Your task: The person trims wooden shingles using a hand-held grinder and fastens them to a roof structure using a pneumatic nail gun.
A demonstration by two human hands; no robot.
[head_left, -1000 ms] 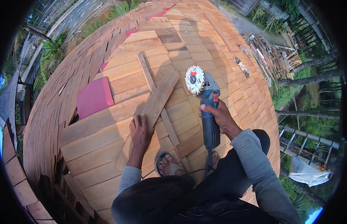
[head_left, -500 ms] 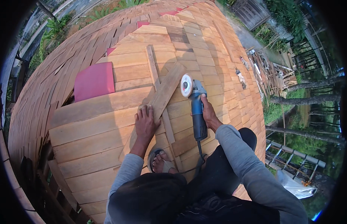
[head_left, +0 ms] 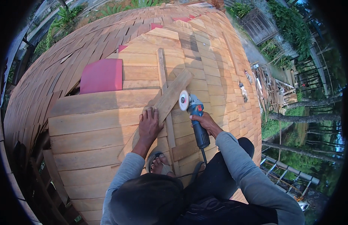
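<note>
Disc [head_left: 184, 100] blocks right of plank [head_left: 176, 92]; upper left free.

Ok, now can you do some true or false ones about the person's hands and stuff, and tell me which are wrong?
1. The right hand holds a grinder. True.
2. The left hand holds the red sheet. False: the left hand touches a wooden board, and the red sheet lies apart from it.
3. A sandal is on the left foot. True.
4. The sleeves are bright yellow. False: the sleeves are grey.
</note>
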